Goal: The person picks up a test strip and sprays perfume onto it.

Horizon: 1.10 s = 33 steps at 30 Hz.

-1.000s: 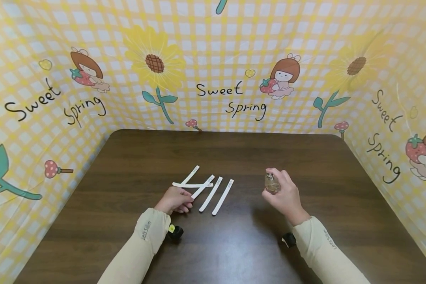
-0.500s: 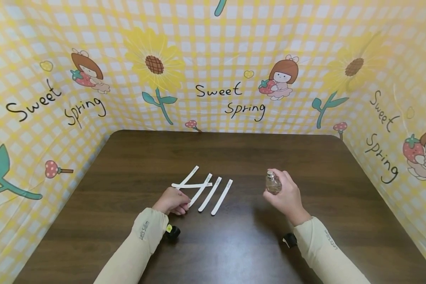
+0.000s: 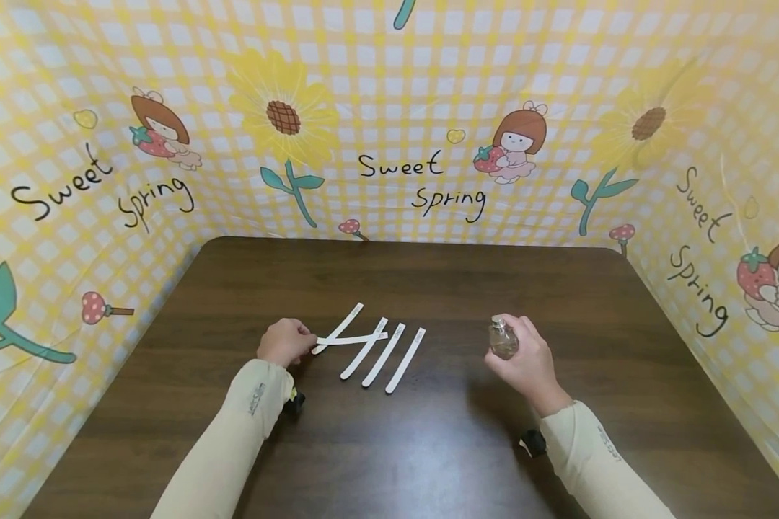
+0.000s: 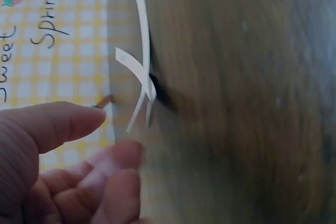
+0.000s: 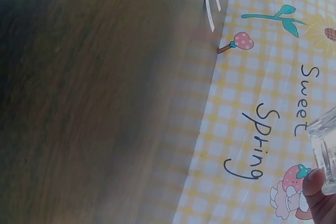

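Several white paper strips (image 3: 379,357) lie on the table, most of them slanting side by side. One crosswise strip (image 3: 350,339) overlaps the two leftmost slanted ones. My left hand (image 3: 285,342) is at that strip's left end. In the left wrist view, a gap shows between thumb (image 4: 79,124) and fingers, with the strip ends just beyond them. Held above the table at the right is a small clear glass perfume bottle (image 3: 503,344) with a silvery spray top. My right hand (image 3: 529,367) grips it; only its glass corner (image 5: 328,153) and a fingertip appear in the right wrist view.
The dark wooden table (image 3: 428,447) is enclosed by a yellow checked cloth (image 3: 396,94) at the back and sides. Bare tabletop separates the strips from the bottle.
My left hand has let go of a slanted strip, after shifting it slightly left, and moved up and left to the crosswise strip's end. My right hand, still holding the perfume bottle, has dropped slightly.
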Available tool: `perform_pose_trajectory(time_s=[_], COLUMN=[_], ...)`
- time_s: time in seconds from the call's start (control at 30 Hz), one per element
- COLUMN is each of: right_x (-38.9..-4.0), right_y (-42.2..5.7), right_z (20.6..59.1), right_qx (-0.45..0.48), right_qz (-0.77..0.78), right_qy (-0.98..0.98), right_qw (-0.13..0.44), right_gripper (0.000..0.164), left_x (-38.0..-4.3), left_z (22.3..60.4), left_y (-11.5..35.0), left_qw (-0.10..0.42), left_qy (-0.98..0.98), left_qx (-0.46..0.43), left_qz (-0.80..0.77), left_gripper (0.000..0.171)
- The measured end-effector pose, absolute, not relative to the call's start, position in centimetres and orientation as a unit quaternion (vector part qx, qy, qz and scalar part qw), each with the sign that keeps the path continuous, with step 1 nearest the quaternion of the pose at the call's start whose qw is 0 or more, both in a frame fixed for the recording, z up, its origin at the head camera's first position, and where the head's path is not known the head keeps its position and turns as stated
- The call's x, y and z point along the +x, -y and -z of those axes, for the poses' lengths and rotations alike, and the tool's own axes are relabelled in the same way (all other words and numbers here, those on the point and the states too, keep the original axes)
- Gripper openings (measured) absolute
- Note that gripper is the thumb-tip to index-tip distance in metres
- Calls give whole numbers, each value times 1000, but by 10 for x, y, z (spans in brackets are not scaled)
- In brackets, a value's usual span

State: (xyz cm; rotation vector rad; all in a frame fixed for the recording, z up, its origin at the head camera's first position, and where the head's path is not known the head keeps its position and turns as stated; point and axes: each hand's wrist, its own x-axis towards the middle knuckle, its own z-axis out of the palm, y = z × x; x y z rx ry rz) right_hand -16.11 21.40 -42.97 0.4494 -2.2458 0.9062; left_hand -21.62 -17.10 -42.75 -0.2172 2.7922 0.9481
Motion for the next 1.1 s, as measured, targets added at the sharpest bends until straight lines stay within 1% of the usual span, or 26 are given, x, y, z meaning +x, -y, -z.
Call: perform_pose_trajectory(time_s=[0.2,0.47,0.67,0.93,1.1], right_x=[-161,-160,-163,-164,-163], right_y=[-213,-213,-213,-213,-213], right_z=[432,438,438,440,441], right_qx=[175,166,180,173,185], right_qz=[-347,-349,-354,-357,-344], right_qy=[860,866,857,857,862], right_qw=[330,316,328,330,323], right_gripper=[49,49,48,48,48], left_x=[-226,-235,-238,-240,-239], left_z=[433,442,441,445,445], left_y=[179,179,178,174,173], left_qw=[127,184,183,205,192], left_qy=[-929,-877,-877,-873,-876], left_qx=[-81,-125,-126,-125,-128], left_qz=[-337,-425,-426,-425,-424], left_gripper=[25,21,19,15,19])
